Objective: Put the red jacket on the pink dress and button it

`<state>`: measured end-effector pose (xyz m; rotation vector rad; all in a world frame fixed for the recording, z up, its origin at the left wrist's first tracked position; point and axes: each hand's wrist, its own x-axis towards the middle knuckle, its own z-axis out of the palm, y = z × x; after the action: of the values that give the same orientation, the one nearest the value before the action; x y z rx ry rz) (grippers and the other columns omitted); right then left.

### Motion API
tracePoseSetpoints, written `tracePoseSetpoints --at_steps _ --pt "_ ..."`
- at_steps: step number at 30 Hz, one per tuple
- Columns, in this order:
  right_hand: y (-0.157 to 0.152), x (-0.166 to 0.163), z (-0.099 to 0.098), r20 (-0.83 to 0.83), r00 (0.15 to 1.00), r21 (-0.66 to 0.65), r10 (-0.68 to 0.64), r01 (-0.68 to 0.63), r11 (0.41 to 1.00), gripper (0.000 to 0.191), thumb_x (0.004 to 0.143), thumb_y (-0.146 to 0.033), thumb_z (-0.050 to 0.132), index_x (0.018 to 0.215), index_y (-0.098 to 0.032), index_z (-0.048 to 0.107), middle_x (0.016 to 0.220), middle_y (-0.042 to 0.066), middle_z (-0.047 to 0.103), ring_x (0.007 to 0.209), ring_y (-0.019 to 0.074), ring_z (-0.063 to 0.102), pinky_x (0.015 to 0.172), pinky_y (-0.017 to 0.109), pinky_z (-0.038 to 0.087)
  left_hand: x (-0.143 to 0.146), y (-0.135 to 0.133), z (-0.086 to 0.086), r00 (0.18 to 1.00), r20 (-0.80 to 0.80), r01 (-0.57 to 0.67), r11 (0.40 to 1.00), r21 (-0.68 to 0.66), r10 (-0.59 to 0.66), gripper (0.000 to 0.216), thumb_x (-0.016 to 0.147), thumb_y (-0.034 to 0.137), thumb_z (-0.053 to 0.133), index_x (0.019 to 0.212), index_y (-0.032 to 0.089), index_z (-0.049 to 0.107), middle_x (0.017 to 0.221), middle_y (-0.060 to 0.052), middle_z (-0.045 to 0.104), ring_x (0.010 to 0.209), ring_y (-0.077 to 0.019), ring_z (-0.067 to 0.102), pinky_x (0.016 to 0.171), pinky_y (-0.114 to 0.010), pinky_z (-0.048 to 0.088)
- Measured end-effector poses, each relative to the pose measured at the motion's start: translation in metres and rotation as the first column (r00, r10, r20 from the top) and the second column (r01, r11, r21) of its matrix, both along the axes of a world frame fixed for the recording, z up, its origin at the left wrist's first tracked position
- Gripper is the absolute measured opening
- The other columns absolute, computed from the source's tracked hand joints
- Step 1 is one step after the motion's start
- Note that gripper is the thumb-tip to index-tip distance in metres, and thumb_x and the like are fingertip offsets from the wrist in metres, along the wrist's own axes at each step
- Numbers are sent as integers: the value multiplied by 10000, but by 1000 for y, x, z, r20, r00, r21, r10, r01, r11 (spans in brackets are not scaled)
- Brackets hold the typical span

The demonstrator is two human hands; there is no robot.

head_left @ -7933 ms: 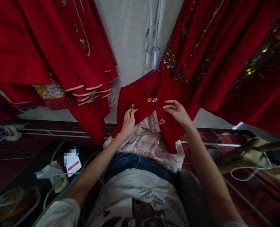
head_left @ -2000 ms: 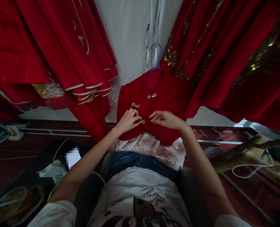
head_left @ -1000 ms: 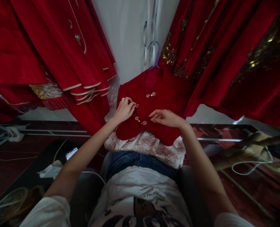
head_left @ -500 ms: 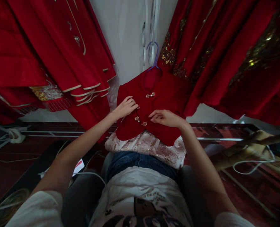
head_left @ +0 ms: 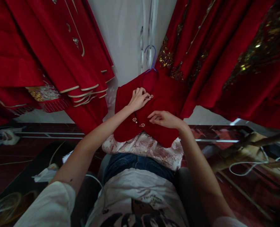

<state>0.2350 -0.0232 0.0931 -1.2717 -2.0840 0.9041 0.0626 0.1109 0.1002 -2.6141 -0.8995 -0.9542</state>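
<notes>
A red jacket (head_left: 168, 94) on a purple hanger (head_left: 152, 60) lies spread over my lap, above a pinkish-white patterned cloth (head_left: 128, 145). Flower-shaped pearl clasps run down its front: a top one (head_left: 151, 96) near the neckline, and lower ones on the left front edge (head_left: 134, 120) and the right edge (head_left: 142, 125). My left hand (head_left: 138, 99) is closed, thumb and fingertips at the top clasp and partly covering it. Resting over the jacket's right front, my right hand (head_left: 164, 119) has loosely bent fingers, apart, with nothing visible in them.
Red garments with pale piping (head_left: 83, 63) hang at the left, and gold-sequinned red garments (head_left: 208, 60) at the right. A white metal rail (head_left: 151, 28) runs up the wall between them. Bamboo poles (head_left: 244, 151) and a white cable (head_left: 236, 170) are low right.
My left hand has moved up and right along the jacket, from the middle clasp to the top one. My right hand has stayed almost in place. The view has shifted slightly.
</notes>
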Motion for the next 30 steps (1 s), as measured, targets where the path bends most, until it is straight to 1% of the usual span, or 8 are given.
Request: tracePoseSetpoints --at_steps 9,12,15,19,22,26,28,30 --pt "-1 -3 0 -17 1000 11 6 -5 1000 229 849 -277 604 1045 -168 648 950 80 728 896 174 691 842 331 553 4 -1 7 997 0 83 996 17 -83 166 922 253 480 998 196 617 955 -69 642 1015 -241 517 1041 -524 281" --pt "0 -16 1 -58 996 183 -66 76 980 206 848 -286 616 1031 -200 656 1080 68 697 1020 179 649 945 355 509 3 -1 8 992 -75 107 992 72 -102 227 914 181 442 1037 228 626 961 -52 640 1018 -228 531 1122 -572 178" --pt "13 -29 7 -197 946 431 -259 321 843 245 866 -336 603 1077 -212 625 1184 81 636 1155 202 564 1033 381 443 4 4 8 985 -127 133 986 102 -119 257 909 174 429 1060 241 627 957 -36 627 1009 -217 551 1162 -567 125" --pt "55 -46 22 -382 841 500 -383 537 680 391 918 -470 503 1176 -179 546 1201 133 585 1175 205 532 1036 356 433 5 10 14 988 -135 90 992 91 -77 293 952 221 348 1077 151 603 1047 -101 626 1032 -227 578 1138 -491 219" --pt "89 -58 29 -455 816 495 -357 565 660 597 914 -610 411 1290 -149 459 1322 167 483 1241 207 496 1066 364 406 4 10 25 958 -283 -37 998 50 50 360 945 266 346 1122 84 602 1121 -173 637 1035 -269 607 1036 -458 324" --pt "111 -65 23 -442 759 379 -479 642 666 862 847 -734 386 1401 -76 337 1429 248 379 1358 321 366 1106 509 322 -1 15 35 781 -556 -320 947 34 284 348 864 246 439 1035 98 704 1054 -168 712 1055 -295 634 1084 -461 254" --pt "110 -58 18 -389 674 382 -628 738 556 937 826 -734 430 1423 -25 292 1437 306 346 1383 401 286 1098 598 254 -7 26 37 714 -611 -415 910 27 343 323 810 254 502 990 128 739 1028 -149 730 1121 -303 611 1126 -456 194" --pt "105 -42 18 -338 597 457 -728 780 427 917 854 -683 434 1423 16 270 1416 341 349 1367 426 293 1085 615 233 -15 44 37 746 -562 -457 889 -42 357 352 773 321 551 1004 141 748 1012 -144 735 1164 -317 586 1131 -457 204"
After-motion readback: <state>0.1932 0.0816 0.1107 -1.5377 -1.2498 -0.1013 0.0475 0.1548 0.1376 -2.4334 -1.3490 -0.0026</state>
